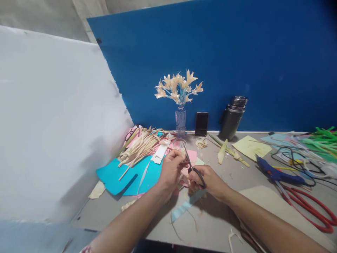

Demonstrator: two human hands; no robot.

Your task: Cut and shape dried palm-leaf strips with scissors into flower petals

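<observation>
My right hand (207, 179) grips a pair of small scissors (197, 175) by the dark handles, with the blades pointing up and away. My left hand (172, 167) is closed in a pinch on a small pale piece of husk (183, 151), right beside the blades. The fingers partly hide the piece, and I cannot tell whether the blades touch it. Beneath both hands lie pink paper (193, 154) and husk scraps. A light blue strip (185, 209) rests on the table just below my right hand.
Pale dried husk strips (140, 144) lie on blue paper (113, 175) at left. Behind stand a clear bottle (180, 123) of husk flowers (179, 84), a phone (202, 124) and a flask (233, 119). A blue glue gun (276, 172) and red-handled scissors (310, 207) lie at right.
</observation>
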